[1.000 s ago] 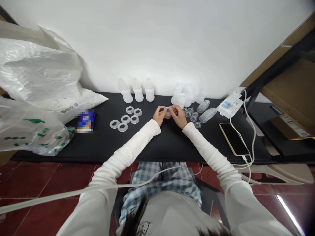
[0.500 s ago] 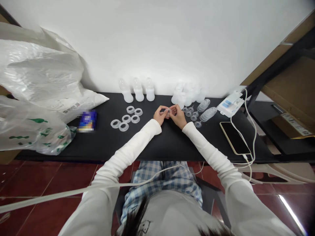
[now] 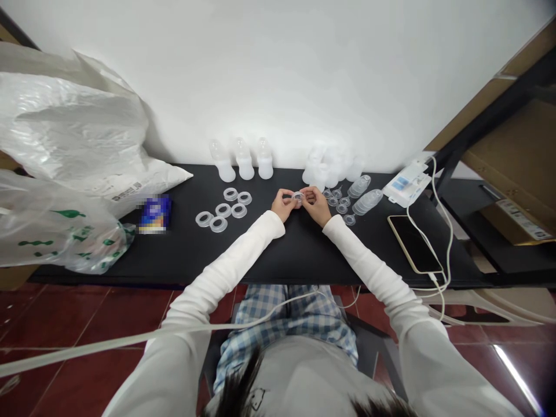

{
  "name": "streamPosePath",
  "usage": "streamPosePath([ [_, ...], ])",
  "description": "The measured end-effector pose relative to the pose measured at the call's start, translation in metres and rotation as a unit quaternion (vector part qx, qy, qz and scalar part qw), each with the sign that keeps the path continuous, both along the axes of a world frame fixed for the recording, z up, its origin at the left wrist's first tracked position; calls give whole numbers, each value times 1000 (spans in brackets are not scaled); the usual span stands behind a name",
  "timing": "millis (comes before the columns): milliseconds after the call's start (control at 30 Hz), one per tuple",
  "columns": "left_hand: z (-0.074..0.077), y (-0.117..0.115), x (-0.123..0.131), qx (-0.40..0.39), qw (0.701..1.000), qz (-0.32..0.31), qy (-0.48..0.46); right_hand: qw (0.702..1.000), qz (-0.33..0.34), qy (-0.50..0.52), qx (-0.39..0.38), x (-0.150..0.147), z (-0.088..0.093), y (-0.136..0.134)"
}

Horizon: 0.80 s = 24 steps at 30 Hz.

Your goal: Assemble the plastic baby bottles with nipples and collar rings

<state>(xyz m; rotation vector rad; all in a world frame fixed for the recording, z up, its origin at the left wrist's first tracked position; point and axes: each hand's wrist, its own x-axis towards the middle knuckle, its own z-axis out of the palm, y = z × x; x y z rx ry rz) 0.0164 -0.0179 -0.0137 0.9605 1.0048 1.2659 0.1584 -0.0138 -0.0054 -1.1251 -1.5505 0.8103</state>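
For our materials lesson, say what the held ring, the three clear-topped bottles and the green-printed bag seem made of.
Ring: probably smooth plastic or silicone, as it looks translucent.
Bottles: likely plastic, with milky, matte-looking bodies.
Bag: apparently thin, slightly glossy plastic film, from its creases and see-through look.

The held ring (image 3: 298, 196) is showing translucent white, the counter (image 3: 169, 258) black, the trousers (image 3: 310, 324) blue-and-white checks, the floor tiles (image 3: 125, 315) dark red.
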Motion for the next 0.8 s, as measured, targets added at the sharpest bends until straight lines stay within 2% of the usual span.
streamPosePath([
  [267, -1, -2, 3, 13, 998, 19, 61, 1000, -13, -20, 12, -5, -2, -3],
  [400, 2, -3, 3, 6, 999, 21, 49, 999, -12, -32, 24, -4, -2, -4],
  [600, 1, -2, 1, 1, 999, 10, 48, 999, -35, 7, 19, -4, -10, -1],
  [800, 2, -1, 1, 6, 1000, -6, -10, 997, -44, 56, -8, -2, -18, 4],
])
